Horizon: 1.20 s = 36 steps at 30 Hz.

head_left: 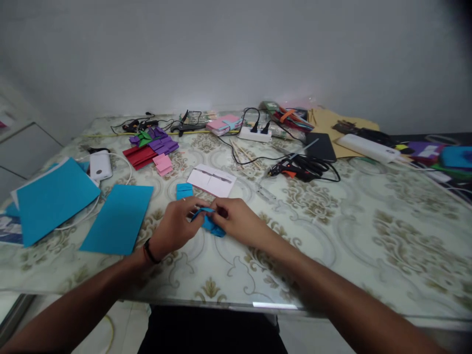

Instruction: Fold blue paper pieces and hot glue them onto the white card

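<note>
Between my two hands, just above the patterned table, is a folded piece of blue paper. My left hand pinches its left side, with a dark band at the wrist. The fingers of my right hand close on its upper right part. Partly behind my left hand lies a smaller folded blue piece. A white card with a dark line across it rests just beyond my fingers. Flat blue sheets lie to the left of my left hand.
More blue sheets and a white power bank with a cable are at the left. Folded red paper and purple paper sit behind. A glue gun, a power strip and a black tablet-like object stand farther right.
</note>
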Tool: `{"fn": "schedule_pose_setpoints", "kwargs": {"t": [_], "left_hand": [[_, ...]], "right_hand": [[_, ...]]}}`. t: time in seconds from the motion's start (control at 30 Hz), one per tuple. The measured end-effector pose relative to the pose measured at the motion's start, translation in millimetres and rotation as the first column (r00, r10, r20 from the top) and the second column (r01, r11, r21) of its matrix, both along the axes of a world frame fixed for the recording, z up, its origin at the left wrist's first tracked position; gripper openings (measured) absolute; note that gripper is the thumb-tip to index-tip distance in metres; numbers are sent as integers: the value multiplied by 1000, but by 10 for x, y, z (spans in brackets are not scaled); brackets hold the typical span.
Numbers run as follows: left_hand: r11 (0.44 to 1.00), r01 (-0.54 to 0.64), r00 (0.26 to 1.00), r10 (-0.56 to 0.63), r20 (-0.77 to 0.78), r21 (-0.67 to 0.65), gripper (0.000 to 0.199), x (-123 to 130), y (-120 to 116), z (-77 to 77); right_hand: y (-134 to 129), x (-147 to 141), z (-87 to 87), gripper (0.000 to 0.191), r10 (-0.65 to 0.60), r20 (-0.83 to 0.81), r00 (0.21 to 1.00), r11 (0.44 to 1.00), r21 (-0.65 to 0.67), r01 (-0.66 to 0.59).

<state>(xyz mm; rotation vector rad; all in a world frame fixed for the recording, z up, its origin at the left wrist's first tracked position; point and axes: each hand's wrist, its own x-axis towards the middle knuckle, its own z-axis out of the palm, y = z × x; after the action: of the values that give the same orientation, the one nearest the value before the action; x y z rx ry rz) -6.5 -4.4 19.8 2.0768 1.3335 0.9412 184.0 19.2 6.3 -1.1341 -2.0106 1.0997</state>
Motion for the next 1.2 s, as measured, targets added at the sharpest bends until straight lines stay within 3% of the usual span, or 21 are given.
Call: {"fn": "schedule_pose_setpoints", "kwargs": {"t": [0.3,0.53,0.73,0.83,0.93,1.03,1.13,1.2], "left_hand": [[978,49,977,-4,-215,204,22,-65,-23,-38],[926,175,880,5,-475,334,14,-89,-29,-77],[930,181,817,39,-575,321,11,-62,-32,-88],[944,89,872,81,-483,318,8,-21,-36,-100],[965,-83,952,150,-265,247,14,26,-20,-81],[984,-180,983,181,24,-11,16,46,21,-53],[949,-126,944,204,259,-289,20,33,71,-75],[904,-54,918,212,334,-425,26,27,96,-120]], "right_hand": [[-100,-21,73,10,-47,120,992,987,161,28],[-76,-1,46,13,-51,72,996,995,84,45],[-45,-15,25,15,-44,-13,999,999,16,45],[-66,-40,14,12,-74,-70,995,997,-8,73],[-91,-66,-15,9,-108,-140,984,994,-43,103],[-89,-82,-73,13,-145,-211,967,987,-101,126],[-58,-86,-136,23,-184,-267,946,975,-171,142],[-34,-85,-177,28,-208,-290,934,967,-205,151]]}}
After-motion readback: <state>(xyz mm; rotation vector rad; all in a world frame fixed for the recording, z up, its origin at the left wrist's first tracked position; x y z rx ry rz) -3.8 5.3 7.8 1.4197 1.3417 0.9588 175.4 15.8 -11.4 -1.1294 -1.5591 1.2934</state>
